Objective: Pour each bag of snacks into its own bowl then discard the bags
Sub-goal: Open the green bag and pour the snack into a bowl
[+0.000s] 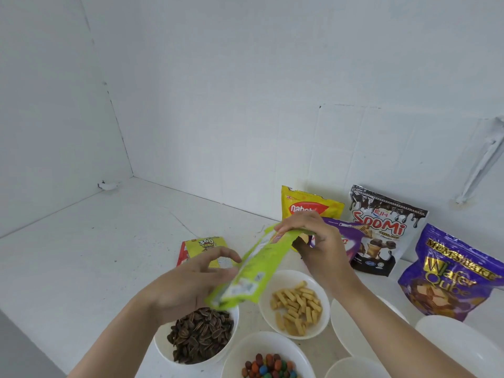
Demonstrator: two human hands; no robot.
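A flattened green snack bag (pixel 255 266) hangs slanted above the bowls. My right hand (pixel 319 244) pinches its upper end. My left hand (pixel 191 282) holds its lower part from the left, fingers curled beside it. Under the bag, a white bowl (pixel 321 298) holds yellow stick snacks. To its left, a bowl (pixel 161 347) is full of striped sunflower seeds. At the bottom edge, a bowl (pixel 245 347) holds coloured chocolate candies.
Full bags stand at the back right: yellow Nabati (pixel 311 205), black Soomi (pixel 387 227), purple Wafer Qube (pixel 450 274), and a purple bag (pixel 351 238) behind my right hand. A flat yellow seed bag (pixel 203 249) lies at left. Empty white bowls (pixel 354 331) sit at right.
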